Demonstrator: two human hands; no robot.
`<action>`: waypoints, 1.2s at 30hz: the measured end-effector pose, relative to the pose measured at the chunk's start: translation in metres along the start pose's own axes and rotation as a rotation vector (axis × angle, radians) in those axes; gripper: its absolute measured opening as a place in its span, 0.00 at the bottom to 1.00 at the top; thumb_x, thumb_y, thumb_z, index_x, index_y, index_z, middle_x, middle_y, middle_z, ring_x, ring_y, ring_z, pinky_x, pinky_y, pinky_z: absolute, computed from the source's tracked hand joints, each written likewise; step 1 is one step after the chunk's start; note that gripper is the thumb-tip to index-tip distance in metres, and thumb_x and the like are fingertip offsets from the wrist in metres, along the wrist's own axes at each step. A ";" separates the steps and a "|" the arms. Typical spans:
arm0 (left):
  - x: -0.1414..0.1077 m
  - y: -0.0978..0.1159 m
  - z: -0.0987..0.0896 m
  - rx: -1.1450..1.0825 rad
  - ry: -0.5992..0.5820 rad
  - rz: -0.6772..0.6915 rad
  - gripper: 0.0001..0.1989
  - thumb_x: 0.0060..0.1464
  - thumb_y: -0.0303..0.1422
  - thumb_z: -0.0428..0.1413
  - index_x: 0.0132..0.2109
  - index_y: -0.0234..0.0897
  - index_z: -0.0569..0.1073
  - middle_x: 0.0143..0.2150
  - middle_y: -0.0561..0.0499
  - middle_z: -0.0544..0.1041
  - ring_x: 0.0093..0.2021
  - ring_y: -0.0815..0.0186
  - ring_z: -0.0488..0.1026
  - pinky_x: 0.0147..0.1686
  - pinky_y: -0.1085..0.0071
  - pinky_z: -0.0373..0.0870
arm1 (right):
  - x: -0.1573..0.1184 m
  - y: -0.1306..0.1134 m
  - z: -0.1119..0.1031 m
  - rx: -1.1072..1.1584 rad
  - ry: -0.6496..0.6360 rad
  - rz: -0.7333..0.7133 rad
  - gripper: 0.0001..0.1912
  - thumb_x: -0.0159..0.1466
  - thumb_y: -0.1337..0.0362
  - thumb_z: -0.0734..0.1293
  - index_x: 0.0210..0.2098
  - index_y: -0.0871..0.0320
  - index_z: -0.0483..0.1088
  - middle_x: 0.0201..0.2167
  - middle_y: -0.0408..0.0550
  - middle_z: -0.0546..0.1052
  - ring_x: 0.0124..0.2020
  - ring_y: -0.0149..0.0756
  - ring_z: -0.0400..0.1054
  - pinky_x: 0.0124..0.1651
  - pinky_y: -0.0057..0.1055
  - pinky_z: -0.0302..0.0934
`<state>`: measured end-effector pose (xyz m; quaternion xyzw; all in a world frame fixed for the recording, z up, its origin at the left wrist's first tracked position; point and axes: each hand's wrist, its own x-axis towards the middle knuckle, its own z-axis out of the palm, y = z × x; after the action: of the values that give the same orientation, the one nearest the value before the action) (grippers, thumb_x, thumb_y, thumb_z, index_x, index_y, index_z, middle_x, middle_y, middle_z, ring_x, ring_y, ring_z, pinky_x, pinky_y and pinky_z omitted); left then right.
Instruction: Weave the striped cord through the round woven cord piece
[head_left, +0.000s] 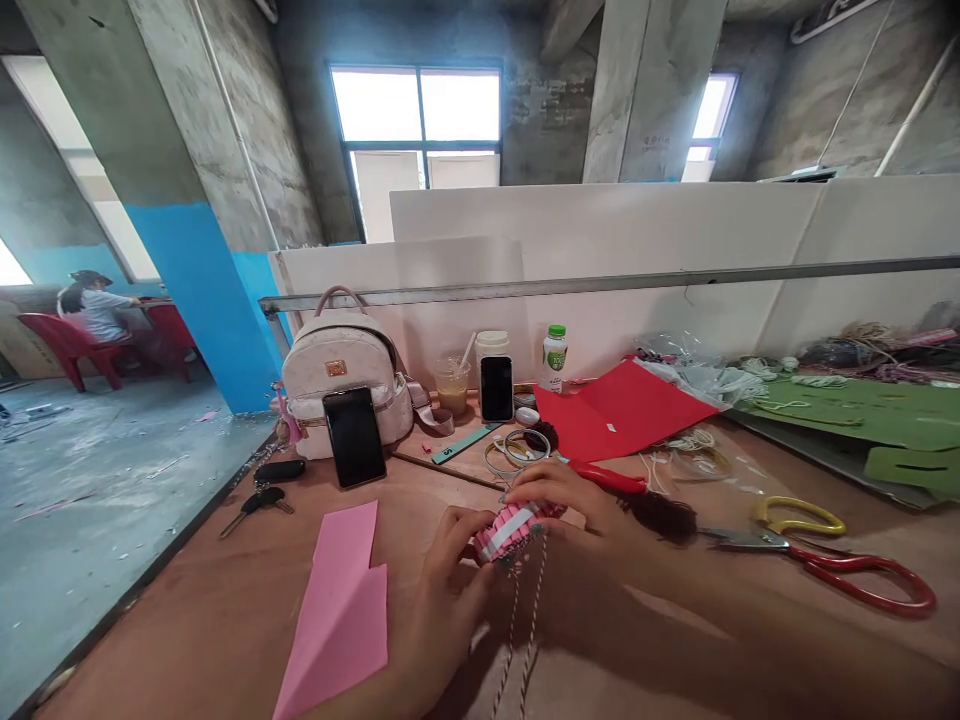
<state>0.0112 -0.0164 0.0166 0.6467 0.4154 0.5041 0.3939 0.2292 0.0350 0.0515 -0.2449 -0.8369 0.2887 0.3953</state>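
Note:
Between my two hands is a small pink bundle (508, 532) with a white strip across it, held just above the table. My left hand (454, 570) pinches its left end between thumb and fingers. Over its right end, my right hand (566, 505) has its fingers closed on the top and side. Two strands of twisted, two-coloured cord (534, 620) hang down from the bundle toward the table's near edge. What exactly the bundle is made of is partly hidden by my fingers. Folded pink paper (341, 610) lies left of my left hand.
Scissors (787, 545) with one yellow and one red handle lie right, near dark brown yarn (664, 515). Red sheet (622, 405), phones (354, 440), a backpack (337, 350), a drink cup (452, 385), a bottle (554, 358) and keys (262, 505) lie beyond. A person (97, 310) sits far left.

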 end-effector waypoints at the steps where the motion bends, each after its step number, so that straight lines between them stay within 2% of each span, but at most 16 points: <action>1: 0.001 -0.001 0.000 -0.024 -0.001 0.000 0.16 0.57 0.25 0.56 0.49 0.46 0.78 0.45 0.51 0.74 0.48 0.60 0.70 0.44 0.69 0.68 | 0.000 0.000 0.000 0.061 0.020 0.051 0.18 0.71 0.48 0.63 0.53 0.49 0.75 0.51 0.52 0.75 0.55 0.46 0.67 0.59 0.45 0.59; 5: 0.003 -0.008 0.000 -0.128 -0.017 -0.006 0.13 0.59 0.28 0.57 0.49 0.46 0.78 0.47 0.51 0.75 0.50 0.60 0.72 0.47 0.69 0.70 | 0.004 -0.004 -0.002 0.335 0.120 0.242 0.20 0.69 0.48 0.66 0.57 0.45 0.74 0.60 0.49 0.72 0.62 0.49 0.63 0.63 0.47 0.59; 7: 0.003 -0.010 0.000 -0.161 -0.040 -0.034 0.14 0.60 0.30 0.57 0.52 0.46 0.77 0.51 0.49 0.76 0.54 0.58 0.72 0.50 0.66 0.70 | 0.011 -0.004 -0.007 0.498 0.285 0.270 0.20 0.67 0.48 0.69 0.56 0.44 0.74 0.63 0.46 0.71 0.65 0.47 0.61 0.66 0.47 0.56; 10: 0.003 -0.013 -0.001 -0.223 -0.059 -0.078 0.16 0.62 0.36 0.57 0.57 0.44 0.75 0.56 0.46 0.76 0.58 0.55 0.71 0.54 0.63 0.70 | 0.026 0.004 -0.021 0.683 0.575 0.285 0.22 0.63 0.51 0.74 0.55 0.47 0.75 0.59 0.45 0.75 0.61 0.42 0.67 0.66 0.41 0.59; 12: 0.003 -0.013 -0.002 -0.261 -0.039 -0.103 0.17 0.62 0.40 0.59 0.57 0.44 0.75 0.57 0.46 0.77 0.58 0.54 0.72 0.56 0.63 0.68 | 0.034 0.013 -0.031 0.672 0.662 0.324 0.24 0.60 0.52 0.75 0.55 0.48 0.75 0.56 0.45 0.77 0.51 0.37 0.72 0.57 0.35 0.67; 14: 0.002 -0.013 -0.002 -0.281 -0.018 -0.121 0.18 0.60 0.43 0.61 0.55 0.44 0.77 0.57 0.47 0.78 0.58 0.55 0.72 0.58 0.64 0.67 | 0.037 0.022 -0.037 0.643 0.605 0.367 0.22 0.58 0.54 0.76 0.52 0.49 0.77 0.51 0.45 0.78 0.37 0.31 0.73 0.41 0.29 0.71; 16: 0.002 -0.011 -0.002 -0.282 -0.012 -0.132 0.19 0.58 0.46 0.62 0.54 0.44 0.78 0.56 0.47 0.79 0.58 0.55 0.73 0.58 0.65 0.67 | 0.037 0.027 -0.038 0.618 0.454 0.409 0.19 0.58 0.55 0.76 0.49 0.52 0.79 0.47 0.48 0.79 0.27 0.27 0.66 0.28 0.26 0.66; 18: 0.003 -0.008 -0.002 -0.283 -0.018 -0.148 0.20 0.57 0.47 0.63 0.53 0.45 0.79 0.55 0.48 0.80 0.57 0.55 0.73 0.56 0.65 0.69 | 0.036 0.030 -0.036 0.578 0.287 0.425 0.17 0.60 0.55 0.74 0.47 0.53 0.80 0.43 0.49 0.80 0.22 0.25 0.60 0.22 0.25 0.58; 21: 0.004 -0.005 -0.001 -0.309 -0.038 -0.172 0.19 0.57 0.47 0.63 0.53 0.46 0.79 0.55 0.48 0.81 0.56 0.55 0.74 0.53 0.67 0.71 | 0.039 0.029 -0.036 0.472 0.066 0.361 0.13 0.61 0.54 0.74 0.42 0.53 0.82 0.40 0.48 0.79 0.25 0.27 0.62 0.26 0.26 0.57; 23: 0.004 -0.004 0.000 -0.328 -0.053 -0.166 0.18 0.59 0.45 0.62 0.54 0.47 0.79 0.55 0.49 0.81 0.57 0.56 0.74 0.54 0.68 0.71 | 0.043 0.029 -0.039 0.381 -0.088 0.292 0.12 0.60 0.54 0.75 0.39 0.54 0.83 0.39 0.49 0.78 0.33 0.33 0.67 0.33 0.28 0.60; 25: 0.004 -0.003 -0.001 -0.341 -0.068 -0.147 0.17 0.59 0.44 0.62 0.54 0.48 0.79 0.55 0.49 0.81 0.57 0.57 0.74 0.55 0.68 0.70 | 0.046 0.029 -0.044 0.299 -0.229 0.237 0.13 0.61 0.53 0.74 0.39 0.55 0.83 0.39 0.50 0.78 0.40 0.38 0.70 0.41 0.32 0.61; 27: 0.003 -0.002 -0.001 -0.351 -0.062 -0.147 0.18 0.59 0.44 0.63 0.54 0.47 0.79 0.55 0.49 0.81 0.58 0.57 0.73 0.56 0.68 0.69 | 0.046 0.031 -0.047 0.242 -0.315 0.204 0.16 0.65 0.51 0.71 0.42 0.56 0.82 0.39 0.51 0.79 0.42 0.40 0.70 0.46 0.35 0.61; 30: 0.003 0.000 -0.001 -0.348 -0.046 -0.168 0.19 0.57 0.45 0.63 0.53 0.46 0.80 0.55 0.48 0.81 0.59 0.55 0.73 0.57 0.67 0.69 | 0.045 0.036 -0.046 0.198 -0.354 0.185 0.18 0.65 0.48 0.70 0.39 0.57 0.82 0.37 0.51 0.79 0.40 0.40 0.70 0.46 0.37 0.61; 32: 0.003 0.001 0.000 -0.332 -0.044 -0.167 0.19 0.57 0.46 0.63 0.53 0.45 0.80 0.55 0.47 0.81 0.59 0.54 0.73 0.57 0.66 0.69 | 0.044 0.041 -0.044 0.187 -0.322 0.191 0.18 0.61 0.47 0.73 0.33 0.57 0.81 0.33 0.49 0.79 0.36 0.39 0.70 0.42 0.35 0.61; 34: 0.003 0.001 0.000 -0.332 -0.045 -0.156 0.18 0.57 0.45 0.63 0.52 0.46 0.80 0.55 0.48 0.80 0.58 0.55 0.73 0.57 0.66 0.69 | 0.044 0.047 -0.041 0.197 -0.239 0.214 0.19 0.61 0.46 0.73 0.31 0.57 0.79 0.30 0.48 0.78 0.33 0.38 0.69 0.37 0.33 0.60; 36: 0.004 0.000 0.000 -0.348 -0.062 -0.150 0.16 0.59 0.43 0.62 0.52 0.47 0.80 0.54 0.49 0.80 0.57 0.56 0.74 0.56 0.66 0.69 | 0.044 0.053 -0.039 0.235 -0.114 0.248 0.21 0.66 0.44 0.67 0.34 0.56 0.77 0.31 0.48 0.78 0.31 0.36 0.68 0.31 0.30 0.58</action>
<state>0.0119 -0.0131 0.0179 0.5512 0.3565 0.5176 0.5488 0.2453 0.1121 0.0594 -0.2815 -0.7820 0.4443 0.3344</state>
